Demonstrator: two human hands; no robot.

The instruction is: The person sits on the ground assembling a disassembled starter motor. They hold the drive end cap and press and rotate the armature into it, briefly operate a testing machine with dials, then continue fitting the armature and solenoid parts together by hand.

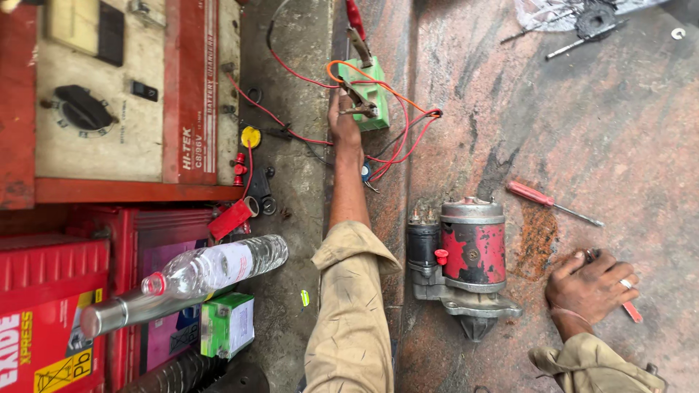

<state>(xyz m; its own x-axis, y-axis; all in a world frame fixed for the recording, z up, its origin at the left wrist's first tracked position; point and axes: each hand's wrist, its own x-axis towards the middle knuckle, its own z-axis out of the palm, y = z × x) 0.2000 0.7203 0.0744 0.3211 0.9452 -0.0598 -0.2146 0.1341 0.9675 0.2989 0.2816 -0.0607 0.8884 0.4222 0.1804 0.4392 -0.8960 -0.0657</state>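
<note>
Fingers (341, 98) of the left hand (344, 120) are closing together on a metal clip (358, 108), pinching it against the near edge of the small green battery (375, 91), which is sitting at about twelve o'clock from the person, at the far end of the outstretched arm. A second clip (357, 40) is biting the battery's far side, at twelve o'clock from the first. Red and orange wires (397, 138) are looping from the battery toward four o'clock and trailing back toward the charger (109, 94) at nine o'clock.

The right hand (591, 285) is resting on the stone counter (597, 131) at four o'clock, its fingers lying curled over a red-handled tool (632, 311); whether they are gripping it, I cannot tell. The starter motor (466, 251) is lying between the two arms, and a screwdriver (542, 198) is lying at one o'clock from it. A plastic bottle (211, 273) is lying at eight o'clock.

By my reading, the clip is being set on or adjusted at a battery terminal. Such work is asking for a firm pinch and for keeping the two bare clips apart.
</note>
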